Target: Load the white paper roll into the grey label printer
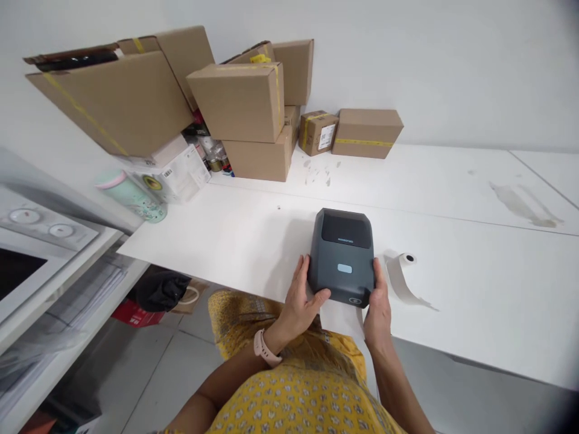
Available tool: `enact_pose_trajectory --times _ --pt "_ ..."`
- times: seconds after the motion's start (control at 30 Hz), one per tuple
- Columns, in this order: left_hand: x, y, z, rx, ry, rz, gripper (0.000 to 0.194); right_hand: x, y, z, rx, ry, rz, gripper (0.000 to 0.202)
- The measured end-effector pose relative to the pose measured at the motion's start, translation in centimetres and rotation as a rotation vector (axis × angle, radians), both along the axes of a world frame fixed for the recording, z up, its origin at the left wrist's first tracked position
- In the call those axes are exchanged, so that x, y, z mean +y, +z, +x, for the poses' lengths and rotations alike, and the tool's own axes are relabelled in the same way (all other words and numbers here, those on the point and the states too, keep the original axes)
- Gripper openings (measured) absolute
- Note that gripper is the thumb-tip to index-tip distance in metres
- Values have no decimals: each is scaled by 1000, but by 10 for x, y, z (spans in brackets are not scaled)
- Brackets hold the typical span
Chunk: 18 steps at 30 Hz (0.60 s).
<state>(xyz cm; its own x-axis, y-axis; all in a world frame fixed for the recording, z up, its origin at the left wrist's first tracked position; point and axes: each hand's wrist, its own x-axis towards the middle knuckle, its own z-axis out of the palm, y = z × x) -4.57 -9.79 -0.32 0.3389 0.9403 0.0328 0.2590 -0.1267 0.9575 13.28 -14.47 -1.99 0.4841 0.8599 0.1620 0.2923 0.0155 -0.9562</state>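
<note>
The label printer [342, 256] was clasped at its front corners by 2 hands, left hand [302, 298] and right hand [379, 301]; repositioning appeared underway, requiring a level push away from the paper roll [401, 274] just right of the grip.

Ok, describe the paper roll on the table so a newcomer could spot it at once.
Start at the long white table and find the dark grey printer gripped by the left hand and right hand. Just right of it lies the paper roll: small, white, with a loose strip trailing out, unlike the brown cardboard boxes at the back.
</note>
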Motion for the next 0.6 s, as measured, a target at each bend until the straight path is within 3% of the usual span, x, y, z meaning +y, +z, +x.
enact_pose_trajectory --times 0.2,0.4,0.5,0.6 --pt "4 24 -7 -8 -38 -140 75 0 4 9 10 94 37 65" --pt "8 45 -3 -37 -39 -21 73 8 26 20 -151 110 110 67" --pt "28 49 6 -184 -14 50 62 30 45 25 -273 75 225 67" --pt "58 41 19 -246 104 134 51 66 68 31 -393 3 342 64"
